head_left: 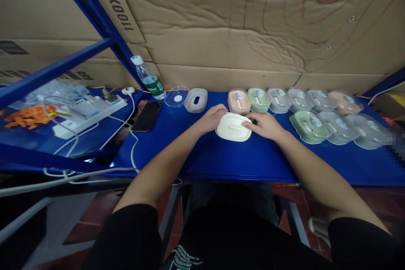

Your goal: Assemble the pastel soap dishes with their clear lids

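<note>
The right hand (265, 125) gripped the white lid-like thing (233, 128) at its right edge, with the thumb on top. The left hand (212, 119) touched the left edge with its fingers curled in, but their tips were hidden, so I could not tell if it was gripping too. The white thing was between the two hands, over the blue table (205, 158), and it had a long bump in its middle. Just behind it sat a peach box (234, 106) with a clear cover, and next to that was a green box (258, 100). More boxes, mostly grey, stood in two rows to the right. Past the left hand lay a grey piece with a slot (191, 105), and beside it a clear piece with a white dot (171, 100). Farther left were a water bottle (152, 84) and a black phone (147, 117)
</note>
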Available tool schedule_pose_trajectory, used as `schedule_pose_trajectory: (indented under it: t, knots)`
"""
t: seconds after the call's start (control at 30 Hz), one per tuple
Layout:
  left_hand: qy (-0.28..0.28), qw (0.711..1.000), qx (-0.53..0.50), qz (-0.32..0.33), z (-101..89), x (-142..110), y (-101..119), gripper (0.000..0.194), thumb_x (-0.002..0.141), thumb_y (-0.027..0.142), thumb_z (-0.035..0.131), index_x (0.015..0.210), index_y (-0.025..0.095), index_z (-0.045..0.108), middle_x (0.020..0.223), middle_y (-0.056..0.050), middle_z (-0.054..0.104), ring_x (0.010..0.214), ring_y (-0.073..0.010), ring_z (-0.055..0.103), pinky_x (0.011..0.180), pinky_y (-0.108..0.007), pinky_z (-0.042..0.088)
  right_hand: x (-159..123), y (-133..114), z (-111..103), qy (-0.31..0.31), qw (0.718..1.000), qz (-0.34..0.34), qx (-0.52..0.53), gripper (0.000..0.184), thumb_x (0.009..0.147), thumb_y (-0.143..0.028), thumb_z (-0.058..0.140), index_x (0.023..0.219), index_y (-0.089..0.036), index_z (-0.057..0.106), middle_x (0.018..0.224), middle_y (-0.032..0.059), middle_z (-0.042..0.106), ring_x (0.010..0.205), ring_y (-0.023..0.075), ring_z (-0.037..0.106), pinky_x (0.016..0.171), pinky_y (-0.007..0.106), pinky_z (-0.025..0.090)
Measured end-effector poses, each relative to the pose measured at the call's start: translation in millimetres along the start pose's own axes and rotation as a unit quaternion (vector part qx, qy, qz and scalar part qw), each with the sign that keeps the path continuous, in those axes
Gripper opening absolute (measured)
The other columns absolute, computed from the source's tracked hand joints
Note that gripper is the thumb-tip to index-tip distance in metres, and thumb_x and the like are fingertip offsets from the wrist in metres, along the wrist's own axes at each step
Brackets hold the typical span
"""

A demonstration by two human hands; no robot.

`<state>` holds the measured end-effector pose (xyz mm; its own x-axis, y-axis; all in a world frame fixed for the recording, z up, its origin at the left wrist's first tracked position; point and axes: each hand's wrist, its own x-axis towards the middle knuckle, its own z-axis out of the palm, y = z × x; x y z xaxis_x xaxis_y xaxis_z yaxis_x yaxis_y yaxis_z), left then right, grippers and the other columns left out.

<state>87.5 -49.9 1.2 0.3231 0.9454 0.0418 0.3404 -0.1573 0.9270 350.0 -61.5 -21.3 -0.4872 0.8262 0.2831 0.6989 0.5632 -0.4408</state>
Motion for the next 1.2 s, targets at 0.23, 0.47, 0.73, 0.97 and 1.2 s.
schedule_pose_trajectory:
  t: [0.23, 0.47, 0.73, 0.97, 1.2]
  knots:
    - [0.1, 0.933, 0.346, 0.017, -23.5, 5, -15, 0.02, 0.101, 0.041, 0.064, 0.107, 0.022, 0.066, 0.102, -0.006, 0.074, 0.097, -0.0233, 0.069, 0.088, -0.036, 0.052, 0, 5, -2, -0.026, 0.999, 0.02, -0.015, 0.042, 0.1, -0.058, 0.06, 0.103, -0.022, 0.081, 0.079, 0.0046, 0.077, 0.07, 0.0201, 0.068, 0.065, 0.032, 0.041]
    - [0.115, 0.857, 0.487, -0.122, -58.5, 8, -21, 0.041, 0.097, 0.045, 0.071, 0.128, 0.019, 0.069, 0.141, -0.016, 0.064, 0.12, -0.0352, 0.069, 0.1, -0.044, 0.057, 1, 8, 0, -0.043, 0.999, 0.019, -0.012, 0.038, 0.1, -0.054, 0.06, 0.105, -0.022, 0.082, 0.079, 0.0048, 0.078, 0.069, 0.0206, 0.068, 0.063, 0.032, 0.039]
    - [0.072, 0.842, 0.52, -0.12, -62.9, 8, -25, 0.027, 0.097, 0.029, 0.066, 0.121, 0.018, 0.072, 0.135, -0.016, 0.066, 0.117, -0.0345, 0.072, 0.099, -0.045, 0.058, 2, 12, 3, -0.058, 0.998, 0.013, -0.02, 0.037, 0.101, -0.053, 0.061, 0.107, -0.023, 0.082, 0.08, 0.0045, 0.078, 0.072, 0.0209, 0.069, 0.065, 0.032, 0.041]
    - [0.115, 0.859, 0.49, -0.093, -59.2, 5, -17, 0.027, 0.089, 0.03, 0.068, 0.114, 0.019, 0.07, 0.132, -0.016, 0.066, 0.112, -0.0343, 0.072, 0.094, -0.045, 0.059, 3, 10, 3, -0.077, 0.997, 0.024, -0.018, 0.033, 0.098, -0.046, 0.063, 0.111, -0.022, 0.081, 0.085, 0.0053, 0.08, 0.076, 0.0221, 0.073, 0.069, 0.033, 0.045]
    - [0.139, 0.869, 0.47, -0.065, -60.6, 5, -19, 0.03, 0.086, 0.035, 0.072, 0.111, 0.02, 0.066, 0.123, -0.016, 0.069, 0.112, -0.0366, 0.071, 0.092, -0.046, 0.058, 4, 12, 4, -0.071, 0.997, 0.02, -0.016, 0.032, 0.098, -0.047, 0.064, 0.11, -0.023, 0.081, 0.084, 0.0047, 0.08, 0.075, 0.0217, 0.073, 0.067, 0.033, 0.045]
